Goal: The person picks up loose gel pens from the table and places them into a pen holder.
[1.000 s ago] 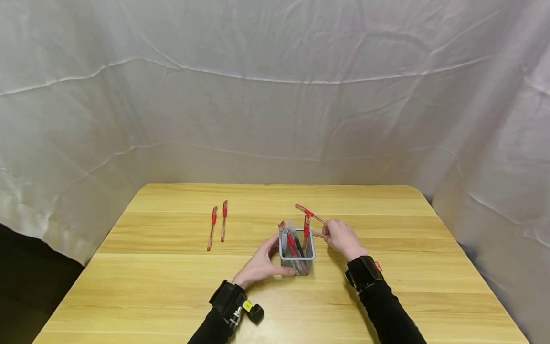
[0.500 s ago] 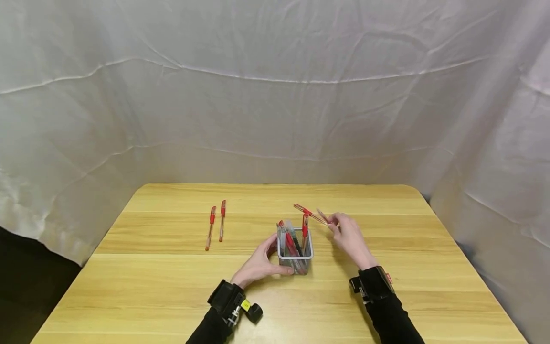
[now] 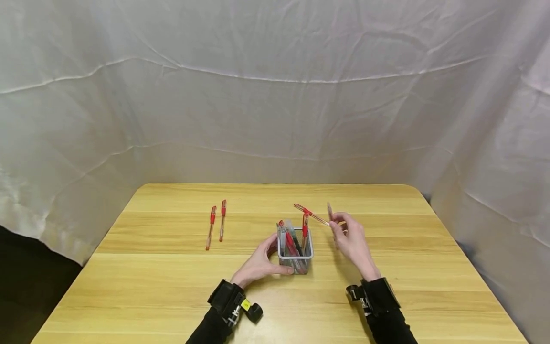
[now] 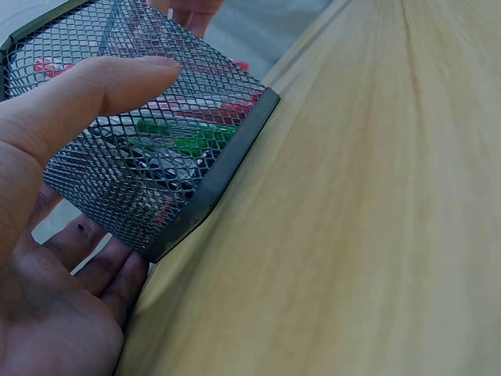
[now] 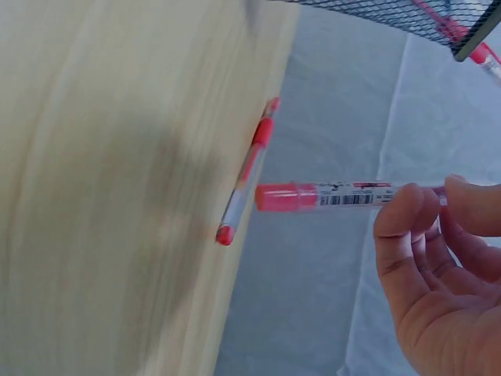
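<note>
Worktop [image 3: 429,272]: pale yellow wood with the grain running in long bands from side to side, its far corners rounded, a soft sheen near the front
Curtain [image 3: 275,114]: light grey cloth hung behind the far edge and round both sides, creased in two long, wavy horizontal lines (the folds look deeper at the right)
Dark patch [image 3: 30,286]: a black area past the worktop's left edge, below the cloth's hem
Mesh holder [image 3: 296,265]: upright on the worktop, square-rimmed, with several pens leaning inside, red ones mostly; green shows through the mesh in the left wrist view
Left hand [image 3: 260,265]: clamped on the mesh holder, thumb across its near side, fingers round its left
Right hand [image 3: 351,239]: thumb and fingers together on a red-ended pen [image 5: 337,196], which is held above the worktop, right of the mesh holder
Lying pens: one red pen [image 3: 311,214] slants behind the mesh holder; a left pair [image 3: 211,228] lies side by side, well apart from it
Sleeves [image 3: 388,320]: black, with straps at both wrists
</note>
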Demonstrator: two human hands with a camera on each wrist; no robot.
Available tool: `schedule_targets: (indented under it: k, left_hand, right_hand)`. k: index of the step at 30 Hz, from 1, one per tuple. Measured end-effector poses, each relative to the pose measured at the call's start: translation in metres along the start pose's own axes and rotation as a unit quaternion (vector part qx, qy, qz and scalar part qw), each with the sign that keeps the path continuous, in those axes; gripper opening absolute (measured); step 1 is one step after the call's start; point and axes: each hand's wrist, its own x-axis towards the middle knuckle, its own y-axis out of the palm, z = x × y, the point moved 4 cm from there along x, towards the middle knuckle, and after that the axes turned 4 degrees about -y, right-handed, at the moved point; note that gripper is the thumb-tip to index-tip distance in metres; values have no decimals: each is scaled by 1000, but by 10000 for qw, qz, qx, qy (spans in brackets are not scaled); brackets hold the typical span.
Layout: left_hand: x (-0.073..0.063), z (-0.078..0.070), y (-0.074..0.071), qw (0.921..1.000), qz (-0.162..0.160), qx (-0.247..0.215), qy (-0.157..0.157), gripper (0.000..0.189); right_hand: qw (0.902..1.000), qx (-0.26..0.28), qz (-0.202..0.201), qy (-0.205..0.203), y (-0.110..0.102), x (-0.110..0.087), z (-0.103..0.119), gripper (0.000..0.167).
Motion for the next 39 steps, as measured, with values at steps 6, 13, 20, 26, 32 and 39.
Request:
schedule_targets:
  k: [6, 13, 20, 26, 32, 39]
  left_hand:
    - [0, 1, 0, 10000, -19, 14, -31, 98]
    - [0, 0, 0, 10000, 16, -3, -37, 99]
    - [0, 1, 0, 10000, 21, 23, -57, 100]
    - [0, 1, 0, 10000, 23, 36, 1, 97]
    - [0, -1, 0, 10000, -7, 21, -28, 98]
    - [0, -1, 0, 10000, -33, 20, -23, 97]
  right_hand:
    - [9972, 469, -501, -303, -6, -2, 12, 17]
    - [9913, 862, -885, -455, -10, -3, 23, 21]
    - [9784, 1516, -1290, -560, -15, -6, 33, 21]
    - [9660, 1776, -1408, -1244, -19, -8, 41, 18]
    - [9506, 1967, -1413, -1940, -22, -11, 52, 16]
    - [9428, 2133, -1296, -2210, -17, -13, 57, 15]
